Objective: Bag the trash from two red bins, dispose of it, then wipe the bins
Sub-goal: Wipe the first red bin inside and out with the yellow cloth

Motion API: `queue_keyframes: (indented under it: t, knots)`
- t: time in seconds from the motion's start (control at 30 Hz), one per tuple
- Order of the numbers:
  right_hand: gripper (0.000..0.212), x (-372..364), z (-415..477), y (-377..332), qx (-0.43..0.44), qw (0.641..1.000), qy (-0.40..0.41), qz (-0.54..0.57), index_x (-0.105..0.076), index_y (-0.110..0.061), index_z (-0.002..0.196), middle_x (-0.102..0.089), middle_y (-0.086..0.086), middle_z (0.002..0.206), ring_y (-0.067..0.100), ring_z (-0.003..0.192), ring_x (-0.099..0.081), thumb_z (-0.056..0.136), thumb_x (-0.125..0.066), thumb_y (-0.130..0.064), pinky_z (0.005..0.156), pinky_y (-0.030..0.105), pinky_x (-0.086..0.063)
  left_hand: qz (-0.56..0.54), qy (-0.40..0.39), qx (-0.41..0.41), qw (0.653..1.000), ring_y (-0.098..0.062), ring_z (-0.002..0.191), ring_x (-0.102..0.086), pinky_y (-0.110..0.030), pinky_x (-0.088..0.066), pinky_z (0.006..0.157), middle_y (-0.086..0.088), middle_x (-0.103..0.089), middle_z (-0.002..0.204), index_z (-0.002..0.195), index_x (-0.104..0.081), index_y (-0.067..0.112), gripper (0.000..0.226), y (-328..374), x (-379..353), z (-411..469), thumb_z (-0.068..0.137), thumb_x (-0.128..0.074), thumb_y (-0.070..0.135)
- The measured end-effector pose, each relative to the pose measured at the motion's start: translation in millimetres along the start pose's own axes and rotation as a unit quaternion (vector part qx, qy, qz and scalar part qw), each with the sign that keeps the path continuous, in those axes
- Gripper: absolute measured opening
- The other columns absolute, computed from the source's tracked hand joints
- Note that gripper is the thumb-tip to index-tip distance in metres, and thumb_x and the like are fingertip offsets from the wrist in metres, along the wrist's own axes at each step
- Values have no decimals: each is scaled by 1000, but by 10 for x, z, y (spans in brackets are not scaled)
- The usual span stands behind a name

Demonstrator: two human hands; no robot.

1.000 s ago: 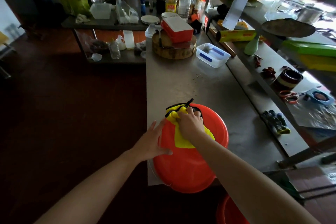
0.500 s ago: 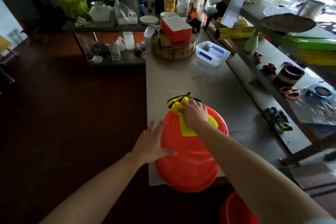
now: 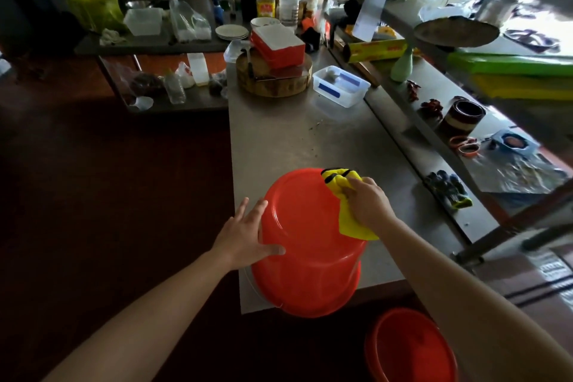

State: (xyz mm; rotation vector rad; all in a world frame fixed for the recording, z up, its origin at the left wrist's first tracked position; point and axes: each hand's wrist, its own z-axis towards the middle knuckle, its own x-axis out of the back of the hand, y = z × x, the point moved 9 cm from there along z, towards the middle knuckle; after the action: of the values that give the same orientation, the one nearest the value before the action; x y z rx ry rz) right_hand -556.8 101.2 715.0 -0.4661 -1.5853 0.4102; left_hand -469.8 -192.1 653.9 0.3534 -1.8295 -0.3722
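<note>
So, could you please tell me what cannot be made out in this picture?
Head view:
Inside of the upturned red bin: its opening faces away from the camera.
Second red bin: cut off by the bottom edge.
Yellow cloth: partly covered by the right hand.
Bottle labels at the back: too small, dim.

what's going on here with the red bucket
A person wipes an upturned red bin on the steel counter. The right hand grips a yellow cloth against the right side of its base, while the left hand steadies its left side. A second red bin stands on the floor nearby.
</note>
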Motion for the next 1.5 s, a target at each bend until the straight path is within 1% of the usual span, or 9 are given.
queue_keyframes:
  t: [0.17, 0.43, 0.53, 0.73, 0.93, 1.1, 1.2, 1.43, 1.5]
  knots:
    - [32, 8, -547, 99, 48, 996, 71, 33, -64, -24, 133, -54, 12, 129, 39, 112, -55, 102, -57, -30, 93, 45, -49, -1, 13, -45, 999, -8, 144, 25, -58, -17, 119, 13, 11, 166, 155, 14, 41, 136, 45, -2, 7, 53, -51, 102]
    - [35, -134, -1270, 175, 46, 976, 166, 133, -68, -22, 131, -49, 12, 146, 37, 124, -53, 97, -67, -15, 99, 49, -49, -15, -4, -18, 1000, -31, 154, 1, -61, -23, 117, -5, 13, 168, 156, 12, 42, 140, 30, 3, -10, 49, -55, 102]
    - [39, -297, -1452, 66, 44, 978, 172, 109, -66, -23, 134, -42, 14, 153, 39, 135, -43, 96, -68, -16, 106, 56, -44, -18, -15, -18, 1000, -33, 154, -2, -60, -25, 116, -6, 15, 167, 156, 12, 41, 142, 37, 14, -12, 48, -60, 99]
    - [47, -575, -1761, -386, 142, 973, 182, -23, -65, -20, 136, -43, 19, 154, 48, 141, -38, 90, -76, -18, 109, 63, -39, -55, -87, -79, 992, -21, 151, 21, -53, -4, 123, -3, 20, 166, 156, 19, 36, 144, 55, 47, -17, 60, -80, 74]
    - [58, -788, -1759, -839, 201, 957, 149, -146, -57, -36, 139, -43, 9, 153, 40, 142, -38, 86, -79, -30, 109, 57, -41, -103, -121, -47, 986, -21, 155, 4, -46, -11, 126, -1, 12, 168, 159, 12, 33, 114, -137, 42, -39, 87, -77, 35]
    - [62, -961, -1595, -1140, 218, 949, 100, -204, -47, -42, 143, -37, 4, 154, 36, 145, -33, 88, -74, -31, 111, 54, -38, -207, -136, -14, 969, -23, 153, -14, -35, -20, 123, 1, -5, 168, 161, -2, 28, 107, -392, -40, -151, 86, -77, 43]
    - [58, -1011, -1457, -1310, 212, 946, 79, -232, -52, -40, 140, -39, 5, 151, 38, 141, -38, 87, -73, -33, 108, 55, -40, -242, -113, -26, 963, -20, 149, -24, -20, -25, 114, 0, -21, 162, 160, -17, 21, 86, -405, -5, -178, 94, -71, 21]
    - [47, -1115, -1072, -1654, 206, 943, 1, -263, -46, -37, 146, -29, 8, 159, 39, 142, -31, 101, -54, -36, 110, 56, -35, -255, -106, -66, 959, -15, 131, -52, -34, -40, 112, -1, -58, 140, 139, -53, 23, 49, -296, -68, -254, 92, -65, 15]
    - [47, -1138, -926, -1720, 195, 944, -22, -266, -41, -38, 149, -22, 8, 161, 40, 144, -25, 103, -49, -35, 110, 55, -33, -250, -114, -66, 959, -10, 126, -53, -29, -42, 109, -2, -59, 139, 139, -54, 22, 48, -266, -153, -243, 91, -58, 16]
